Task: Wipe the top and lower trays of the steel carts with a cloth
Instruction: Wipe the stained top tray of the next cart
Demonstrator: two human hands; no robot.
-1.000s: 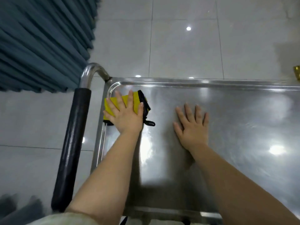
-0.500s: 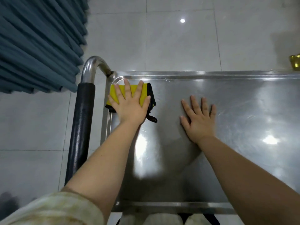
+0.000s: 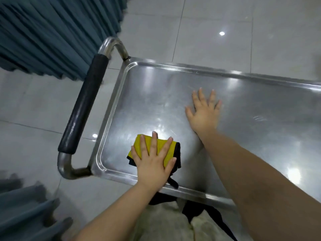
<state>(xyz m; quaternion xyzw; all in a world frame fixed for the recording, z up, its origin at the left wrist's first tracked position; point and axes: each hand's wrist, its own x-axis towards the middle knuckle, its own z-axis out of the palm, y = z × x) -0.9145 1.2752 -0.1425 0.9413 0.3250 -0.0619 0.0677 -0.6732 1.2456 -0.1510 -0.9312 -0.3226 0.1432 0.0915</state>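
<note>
While right hand (image 3: 204, 113) lies flat, fingers spread, on tray (image 3: 260, 101), left hand (image 3: 153, 161) presses cloth (image 3: 166, 150), fingers straight, near front-left corner.

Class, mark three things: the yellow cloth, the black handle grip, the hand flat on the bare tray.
yellow cloth (image 3: 169, 153), head view: yellow patch between forefinger and thumb
black handle grip (image 3: 85, 105), head view: its middle
right hand (image 3: 204, 117), head view: back of hand
</note>
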